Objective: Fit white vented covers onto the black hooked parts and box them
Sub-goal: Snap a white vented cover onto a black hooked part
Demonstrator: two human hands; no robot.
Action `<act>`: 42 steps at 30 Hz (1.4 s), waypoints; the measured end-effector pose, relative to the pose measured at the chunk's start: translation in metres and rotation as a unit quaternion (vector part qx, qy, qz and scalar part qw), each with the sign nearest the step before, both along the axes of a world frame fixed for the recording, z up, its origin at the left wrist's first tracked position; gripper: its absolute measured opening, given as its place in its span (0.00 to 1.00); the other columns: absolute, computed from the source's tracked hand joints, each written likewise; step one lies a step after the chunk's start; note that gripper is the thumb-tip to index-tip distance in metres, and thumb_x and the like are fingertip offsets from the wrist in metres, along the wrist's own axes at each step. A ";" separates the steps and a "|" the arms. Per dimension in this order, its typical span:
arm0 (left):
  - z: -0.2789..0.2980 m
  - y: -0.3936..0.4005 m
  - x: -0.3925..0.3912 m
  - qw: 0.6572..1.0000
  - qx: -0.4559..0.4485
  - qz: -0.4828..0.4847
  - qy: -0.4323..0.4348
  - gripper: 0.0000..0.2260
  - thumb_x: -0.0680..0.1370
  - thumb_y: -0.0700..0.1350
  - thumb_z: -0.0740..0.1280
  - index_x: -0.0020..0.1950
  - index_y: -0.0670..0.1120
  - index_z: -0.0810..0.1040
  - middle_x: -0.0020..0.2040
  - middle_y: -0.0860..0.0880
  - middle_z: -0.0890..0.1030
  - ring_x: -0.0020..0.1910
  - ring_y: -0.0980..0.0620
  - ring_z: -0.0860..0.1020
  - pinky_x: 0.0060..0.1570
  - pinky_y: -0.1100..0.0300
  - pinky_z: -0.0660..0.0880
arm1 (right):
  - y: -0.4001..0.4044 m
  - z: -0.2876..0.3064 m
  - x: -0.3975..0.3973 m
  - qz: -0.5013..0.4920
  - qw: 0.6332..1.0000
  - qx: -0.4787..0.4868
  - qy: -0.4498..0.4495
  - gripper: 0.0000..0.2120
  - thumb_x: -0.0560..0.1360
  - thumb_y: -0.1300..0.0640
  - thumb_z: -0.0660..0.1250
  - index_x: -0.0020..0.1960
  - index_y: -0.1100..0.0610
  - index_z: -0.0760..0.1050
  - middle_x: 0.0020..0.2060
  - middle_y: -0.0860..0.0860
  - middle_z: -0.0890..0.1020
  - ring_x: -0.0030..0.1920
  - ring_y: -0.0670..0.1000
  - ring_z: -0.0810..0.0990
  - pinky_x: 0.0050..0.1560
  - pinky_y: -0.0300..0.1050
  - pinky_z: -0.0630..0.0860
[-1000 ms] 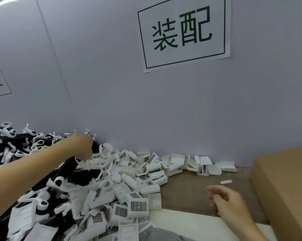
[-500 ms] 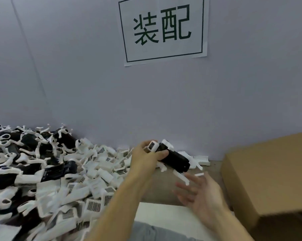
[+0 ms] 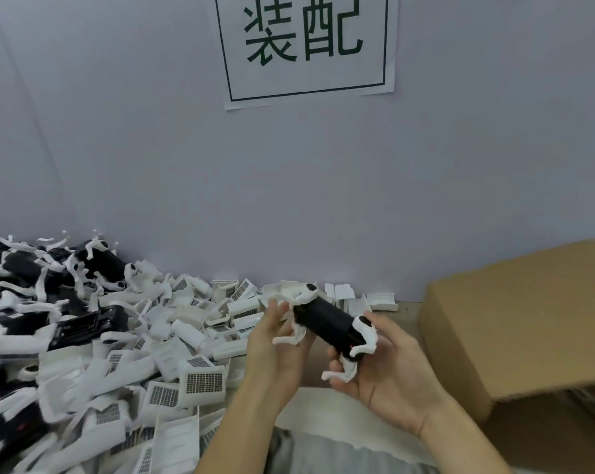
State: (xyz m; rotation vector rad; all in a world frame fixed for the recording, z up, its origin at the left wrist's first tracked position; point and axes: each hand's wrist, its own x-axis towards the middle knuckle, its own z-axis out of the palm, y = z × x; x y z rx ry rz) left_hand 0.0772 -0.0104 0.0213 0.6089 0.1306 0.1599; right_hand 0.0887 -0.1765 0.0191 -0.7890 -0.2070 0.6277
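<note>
Fingers of both hands meet around one black part (image 3: pixel 327 326), which is held in the air above the table edge, between the pile and the box. The left hand (image 3: pixel 277 340) holds the far end of the part: its fingers (image 3: pixel 276 311) stand nearly straight and close together against the black body, and the thumb is hidden behind, so the exact grip cannot be told. The right hand (image 3: pixel 388 367) lies palm up under the near end, with its fingers curled around it and the thumb (image 3: pixel 380 323) pressing on the white hook there. The black part lies tilted, its far end higher and toward the wall, its near end lower and toward the right hand. White hooks stick out from both ends and below the body.

Left of the hands, a large pile of white covers (image 3: pixel 203 383) with dark vent grids lies on the table, reaching to the wall. Farther left, more black parts with white hooks (image 3: pixel 101 263) are heaped together, mixed partly with the covers. On the right, a brown cardboard box (image 3: pixel 521 319) stands near the right hand, not touching it. A bare strip of the brown table (image 3: pixel 407 307) shows between the covers and the box. On the grey wall above hangs a white paper sign (image 3: pixel 304 49) with green characters in a frame.
</note>
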 end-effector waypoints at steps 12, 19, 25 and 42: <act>-0.009 -0.026 0.003 0.948 0.309 -0.056 0.061 0.18 0.82 0.58 0.61 0.53 0.48 0.85 0.44 0.45 0.87 0.35 0.51 0.84 0.28 0.62 0.74 | 0.020 -0.021 0.003 -0.258 0.830 -0.338 -0.360 0.21 0.73 0.56 0.72 0.60 0.37 0.73 0.48 0.39 0.82 0.48 0.43 0.83 0.43 0.35 0.79; -0.006 -0.025 0.005 0.985 0.169 -0.026 0.019 0.09 0.82 0.47 0.66 0.54 0.45 0.83 0.48 0.43 0.87 0.44 0.48 0.86 0.38 0.51 0.82 | 0.034 -0.024 0.002 -0.276 0.722 -0.472 -0.424 0.30 0.70 0.46 0.74 0.69 0.42 0.65 0.59 0.38 0.71 0.61 0.39 0.71 0.55 0.26 0.67; -0.016 -0.024 0.009 0.958 0.287 0.001 0.005 0.03 0.78 0.48 0.72 0.47 0.52 0.86 0.49 0.45 0.87 0.48 0.48 0.86 0.47 0.43 0.81 | 0.029 -0.019 0.000 -0.274 0.756 -0.462 -0.373 0.10 0.66 0.49 0.78 0.41 0.51 0.79 0.34 0.44 0.84 0.35 0.42 0.82 0.33 0.37 0.78; -0.029 -0.035 0.009 0.697 0.697 0.053 -0.157 0.13 0.80 0.36 0.60 0.57 0.50 0.79 0.50 0.55 0.83 0.50 0.56 0.80 0.52 0.54 0.78 | 0.024 -0.016 0.011 -0.348 0.869 -0.271 -0.223 0.30 0.69 0.54 0.78 0.66 0.48 0.68 0.53 0.43 0.80 0.43 0.30 0.80 0.37 0.24 0.74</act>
